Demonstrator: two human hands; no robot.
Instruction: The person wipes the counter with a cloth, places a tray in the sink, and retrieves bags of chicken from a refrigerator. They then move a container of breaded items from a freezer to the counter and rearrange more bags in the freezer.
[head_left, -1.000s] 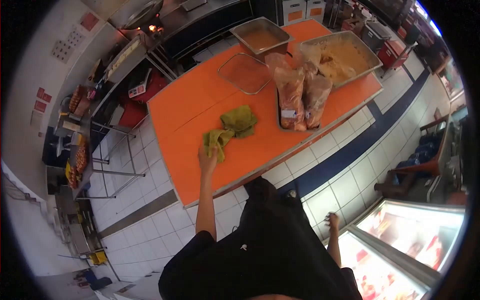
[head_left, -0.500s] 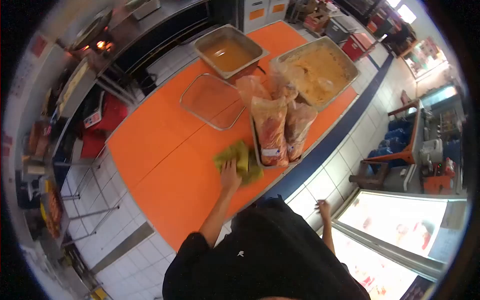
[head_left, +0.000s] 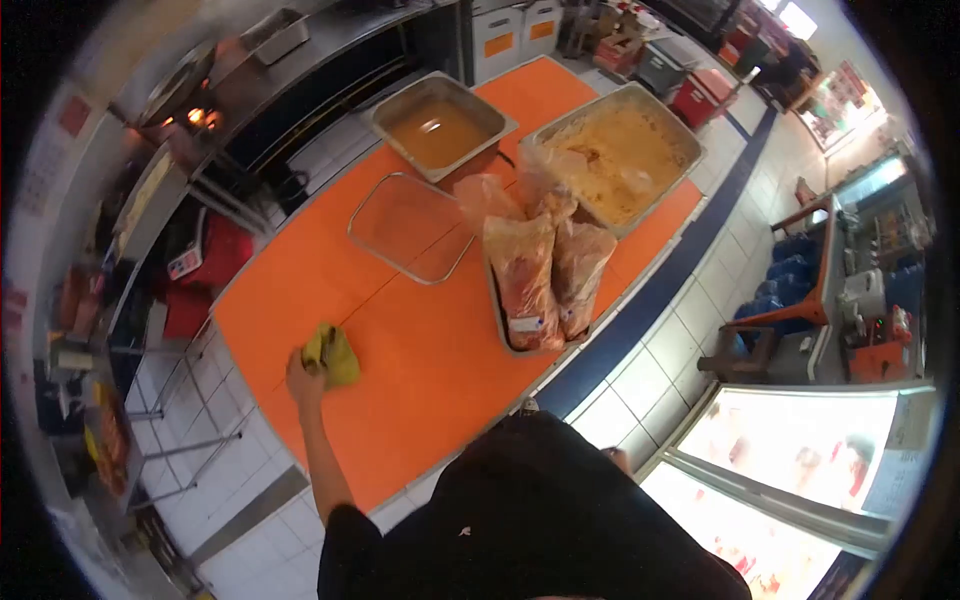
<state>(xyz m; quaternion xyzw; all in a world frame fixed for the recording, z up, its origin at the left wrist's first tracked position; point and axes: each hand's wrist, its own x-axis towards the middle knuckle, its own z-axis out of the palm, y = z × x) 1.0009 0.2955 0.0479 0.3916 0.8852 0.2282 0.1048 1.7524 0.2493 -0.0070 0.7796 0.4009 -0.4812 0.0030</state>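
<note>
A yellow-green cloth (head_left: 341, 358) lies bunched on the orange table (head_left: 420, 340), near its left edge. My left hand (head_left: 306, 380) is closed on the cloth's left side, with the arm stretched out over the table. Only a small part of my right hand (head_left: 617, 459) shows beside my body, beyond the table's near edge; its fingers are hidden. To the right of the cloth, bagged meat (head_left: 526, 280) stands in a metal tray (head_left: 494, 300), well apart from both hands.
A wire-rimmed clear tray (head_left: 385, 262) lies mid-table. Behind it are a deep metal pan (head_left: 385, 128) of brownish liquid and a wide pan (head_left: 690, 150) with orange-brown contents. A lit display freezer (head_left: 690, 462) stands at right. Flames (head_left: 197, 117) burn on the stove at left.
My left hand has moved left across the table with the cloth, away from the bagged meat. The cloth is now more bunched. My right hand has drawn in closer to my body.
</note>
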